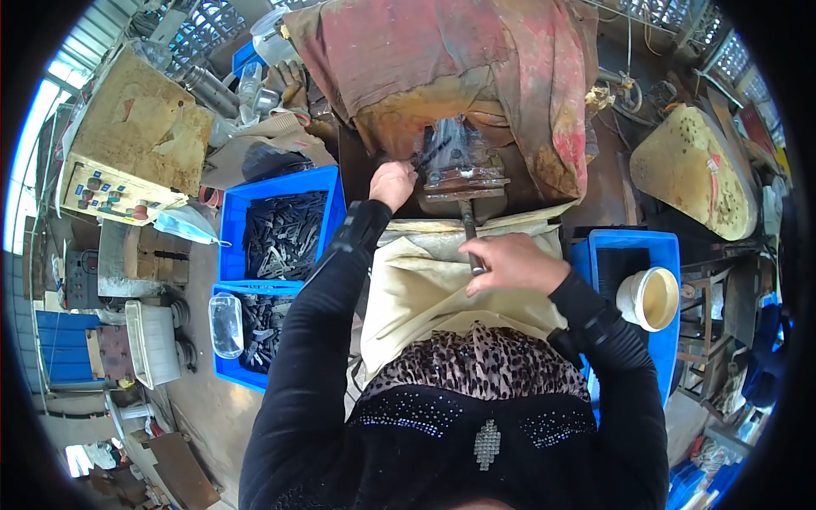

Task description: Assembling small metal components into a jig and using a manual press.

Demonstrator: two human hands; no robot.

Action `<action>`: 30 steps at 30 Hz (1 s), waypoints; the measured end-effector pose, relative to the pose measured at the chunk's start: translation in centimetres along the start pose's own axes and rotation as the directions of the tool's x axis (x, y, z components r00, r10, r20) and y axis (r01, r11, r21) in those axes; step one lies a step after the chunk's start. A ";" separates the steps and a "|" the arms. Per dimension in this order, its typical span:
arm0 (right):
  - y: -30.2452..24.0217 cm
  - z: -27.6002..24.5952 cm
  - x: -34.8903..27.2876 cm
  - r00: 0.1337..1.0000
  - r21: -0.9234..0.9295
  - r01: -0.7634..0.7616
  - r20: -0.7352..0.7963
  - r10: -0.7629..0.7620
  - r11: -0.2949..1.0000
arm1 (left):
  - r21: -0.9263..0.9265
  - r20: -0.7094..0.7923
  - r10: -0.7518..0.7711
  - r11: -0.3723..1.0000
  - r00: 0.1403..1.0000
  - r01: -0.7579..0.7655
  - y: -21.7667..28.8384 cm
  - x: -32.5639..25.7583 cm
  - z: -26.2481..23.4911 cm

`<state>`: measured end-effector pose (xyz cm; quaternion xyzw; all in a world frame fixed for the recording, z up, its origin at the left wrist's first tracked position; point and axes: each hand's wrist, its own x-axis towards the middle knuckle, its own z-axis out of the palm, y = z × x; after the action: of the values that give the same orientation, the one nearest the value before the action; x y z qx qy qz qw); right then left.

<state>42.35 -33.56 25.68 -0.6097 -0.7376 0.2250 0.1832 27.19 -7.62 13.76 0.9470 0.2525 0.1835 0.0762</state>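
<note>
I see a thin dark metal piece (432,151), slanted, its upper end reaching into the rusty metal press die (463,180), its lower end pinched in my left grip (393,183); a grey steel lever handle (470,238) runs down from the die, clasped by my right grip (510,263).

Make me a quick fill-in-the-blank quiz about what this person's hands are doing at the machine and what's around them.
1. The right hand grips the machine's metal ____ handle.
2. The left hand holds a thin dark metal piece up to the rusty press machine, which is draped with a stained ____ cloth.
3. The two blue plastic crates of dark metal parts stand on the person's ____ side.
4. The cream plastic cup rests in a ____ bin.

Missing words: lever; red; left; blue
</note>
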 end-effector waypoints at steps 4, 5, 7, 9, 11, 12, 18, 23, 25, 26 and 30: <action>2.4 -1.5 3.7 0.908 0.622 -0.321 -0.013 0.419 0.714 | -0.181 -0.238 -0.132 0.979 0.962 0.089 6.5 -0.2 -5.8; 3.0 -1.2 4.9 0.760 0.812 -0.300 -0.113 0.640 0.501 | -0.142 -0.183 -0.107 0.987 0.977 0.082 8.5 -0.2 -6.7; 3.7 -0.7 6.5 0.763 0.904 -0.180 -0.120 0.636 0.387 | -0.103 -0.128 -0.084 0.992 0.988 0.071 11.0 -0.5 -7.1; 4.0 -0.5 7.3 0.760 0.990 0.071 -0.134 0.635 0.125 | -0.151 -0.141 -0.002 0.988 0.990 -0.019 12.8 -0.8 -6.9; 4.9 -0.9 6.3 0.762 0.991 0.047 -0.117 0.637 0.126 | -0.174 -0.149 0.031 0.983 0.988 -0.057 13.0 -1.0 -6.9; 5.0 -1.3 5.7 0.761 0.992 0.029 -0.103 0.641 0.125 | -0.523 -0.073 -0.130 0.849 0.989 0.073 12.4 -1.2 -7.1; 1.8 -0.3 0.5 0.954 0.696 -0.046 -0.181 0.237 0.717 | -0.917 0.217 -0.439 0.213 0.872 0.336 5.6 0.7 -5.6; -1.0 0.6 -2.0 1.000 0.321 -0.003 -0.014 0.008 0.947 | -0.717 0.206 -0.381 0.568 0.901 0.404 0.5 1.7 1.7; -0.4 1.6 -2.2 0.983 0.056 0.157 -0.100 -0.151 0.986 | -0.671 0.211 -0.350 0.627 0.913 0.396 0.3 2.0 3.4; -0.4 1.6 -2.2 0.984 0.056 0.152 -0.101 -0.146 0.987 | -0.672 0.215 -0.345 0.626 0.914 0.395 0.3 2.1 3.5; -0.5 1.9 -2.1 0.991 -0.079 0.113 -0.060 -0.117 0.991 | -0.562 0.157 -0.176 0.793 0.972 0.235 0.1 2.1 2.6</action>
<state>41.34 -35.93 24.36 -0.5795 -0.7732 0.1665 0.1964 29.96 -6.76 12.10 0.8539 0.2826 0.1958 0.3907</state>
